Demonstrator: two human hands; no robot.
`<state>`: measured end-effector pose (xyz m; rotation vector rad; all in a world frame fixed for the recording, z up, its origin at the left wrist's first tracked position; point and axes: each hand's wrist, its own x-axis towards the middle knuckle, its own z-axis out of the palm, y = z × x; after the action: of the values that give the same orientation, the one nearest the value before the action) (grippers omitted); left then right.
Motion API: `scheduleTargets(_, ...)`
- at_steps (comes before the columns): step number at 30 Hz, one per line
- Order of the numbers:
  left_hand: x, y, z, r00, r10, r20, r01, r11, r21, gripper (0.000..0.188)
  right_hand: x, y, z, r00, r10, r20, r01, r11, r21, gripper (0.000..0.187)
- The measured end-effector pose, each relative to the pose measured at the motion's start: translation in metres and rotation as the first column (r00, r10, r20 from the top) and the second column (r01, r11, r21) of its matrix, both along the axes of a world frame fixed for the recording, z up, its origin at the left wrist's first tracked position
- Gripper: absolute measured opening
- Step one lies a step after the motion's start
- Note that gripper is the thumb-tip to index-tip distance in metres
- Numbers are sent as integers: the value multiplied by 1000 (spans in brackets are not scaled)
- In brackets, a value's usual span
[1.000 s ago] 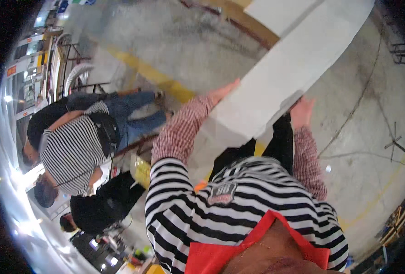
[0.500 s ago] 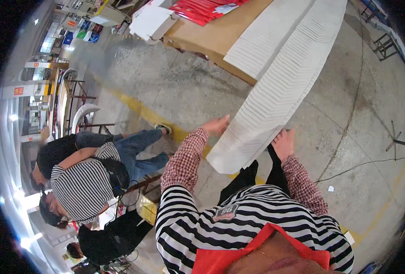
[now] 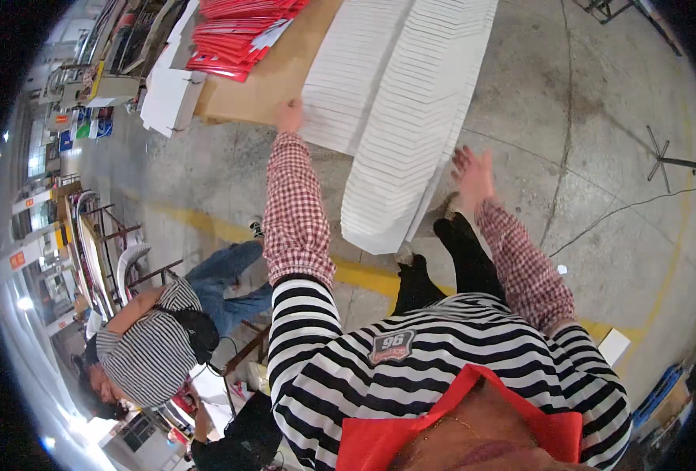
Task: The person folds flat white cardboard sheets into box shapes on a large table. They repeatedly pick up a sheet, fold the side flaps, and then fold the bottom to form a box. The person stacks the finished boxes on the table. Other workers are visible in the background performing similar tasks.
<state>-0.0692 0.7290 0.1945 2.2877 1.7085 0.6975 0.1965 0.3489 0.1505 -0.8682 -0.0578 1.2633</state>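
Note:
A long stack of white paper-like sheets [image 3: 415, 118] with chevron-shaped ridges stretches toward me from the far table, its rounded near end overhanging the floor. To its left lies a flatter set of white ridged sheets [image 3: 340, 86] on a brown cardboard surface [image 3: 242, 98]. My left hand [image 3: 289, 116] is at the near left corner of that flatter set; its fingers are too smeared to tell whether they grip it. Beside the right edge of the long stack, my right hand [image 3: 474, 177] is open, fingers spread and holding nothing.
Red flat packets [image 3: 242, 35] are piled on the cardboard, near a white box [image 3: 171, 86]. A person in a striped shirt [image 3: 155, 345] works at the left, with another in black [image 3: 242, 439] close by. A metal stand [image 3: 659, 161] and a black cable [image 3: 607, 224] are on the right floor.
My left hand has left the near end of the long stack and reached forward to the flatter sheets. My right hand has come off the stack's edge, fingers spreading. The view has shifted.

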Motion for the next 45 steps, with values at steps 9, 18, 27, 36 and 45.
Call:
scheduleTargets(9,-16,27,0,984,75,159,-64,995,-76,34,45,80,59,997,78,-16,-77,995,68,98)
scheduleTargets(18,21,6,44,973,192,-126,-148,944,295,31,75,91,85,961,29,-276,-29,1000,3,93)
scheduleTargets(27,204,-135,64,965,-237,115,208,954,216,23,168,116,83,928,229,-293,-257,964,-62,98)
scheduleTargets(36,307,-16,127,938,-207,277,124,949,290,29,335,259,95,975,-199,103,217,955,-202,99)
scheduleTargets(45,421,41,123,986,-150,-79,155,985,72,33,364,316,192,966,207,152,-222,971,90,91)
